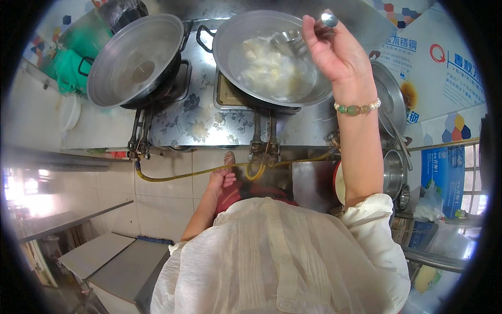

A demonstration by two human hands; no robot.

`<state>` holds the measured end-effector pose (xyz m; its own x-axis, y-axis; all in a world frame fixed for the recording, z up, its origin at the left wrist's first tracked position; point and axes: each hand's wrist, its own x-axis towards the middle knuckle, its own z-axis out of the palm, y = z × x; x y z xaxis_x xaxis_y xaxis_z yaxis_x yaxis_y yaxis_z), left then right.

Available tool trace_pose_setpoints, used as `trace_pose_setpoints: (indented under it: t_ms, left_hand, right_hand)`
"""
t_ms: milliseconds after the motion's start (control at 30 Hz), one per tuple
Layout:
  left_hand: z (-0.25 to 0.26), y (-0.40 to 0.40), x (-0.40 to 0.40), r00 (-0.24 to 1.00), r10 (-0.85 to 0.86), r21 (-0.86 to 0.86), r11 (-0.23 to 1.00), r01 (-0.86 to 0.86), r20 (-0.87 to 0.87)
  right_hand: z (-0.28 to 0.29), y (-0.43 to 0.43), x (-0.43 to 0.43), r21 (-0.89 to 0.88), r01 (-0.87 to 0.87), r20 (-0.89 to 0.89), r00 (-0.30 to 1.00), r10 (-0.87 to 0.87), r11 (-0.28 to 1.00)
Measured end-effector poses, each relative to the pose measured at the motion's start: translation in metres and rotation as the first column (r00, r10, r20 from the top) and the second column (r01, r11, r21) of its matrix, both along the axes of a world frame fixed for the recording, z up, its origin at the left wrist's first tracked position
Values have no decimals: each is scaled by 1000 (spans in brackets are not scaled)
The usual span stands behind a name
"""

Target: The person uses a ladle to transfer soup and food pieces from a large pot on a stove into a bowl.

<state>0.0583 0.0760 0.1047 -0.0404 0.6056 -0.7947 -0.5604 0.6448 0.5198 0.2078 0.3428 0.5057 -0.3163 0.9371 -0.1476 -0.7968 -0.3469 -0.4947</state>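
My right hand point(333, 55) is raised over the right-hand pot, closed around the handle of a metal ladle point(288, 38). The handle's round end points up towards me. The ladle's bowl is at the surface of cloudy liquid in a wide metal pot point(226, 43), beside pale, lumpy pieces of food point(266, 64). Steam blurs the contents, so I cannot tell what the food is. Low beside my red trousers hangs my left hand point(223, 177), empty, with its fingers loosely bent and apart. In the picture it overlaps a yellow gas hose, without plain contact.
A second wide pot point(117, 84) holding liquid stands on the left burner. Gas valves point(264, 151) and the yellow hose point(168, 179) run along the stove's front edge. At right are a large metal lid point(388, 90) and metal bowls point(393, 172). A green plastic bag point(68, 70) lies far left.
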Motion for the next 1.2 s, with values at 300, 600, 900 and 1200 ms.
trace_pose_setpoints:
  t_ms: [300,600,900,1200]
  left_hand:
    - [-1,0,-1,1000,6,-15,1000,-6,7]
    - [4,1,-2,1000,-10,-5,1000,10,-8]
    - [-2,-7,-7,999,-21,-32,999,20,-34]
    - [-4,-5,-2,1000,-3,-54,999,2,-16]
  right_hand:
    - [2,-7,-5,-26,-88,129,988,91,996]
    - [0,-17,17,-40,-239,251,937,241,970]
    - [-10,-54,96,-36,-349,3,937,349,936]
    - [-65,-107,155,120,-305,343,906,249,945]
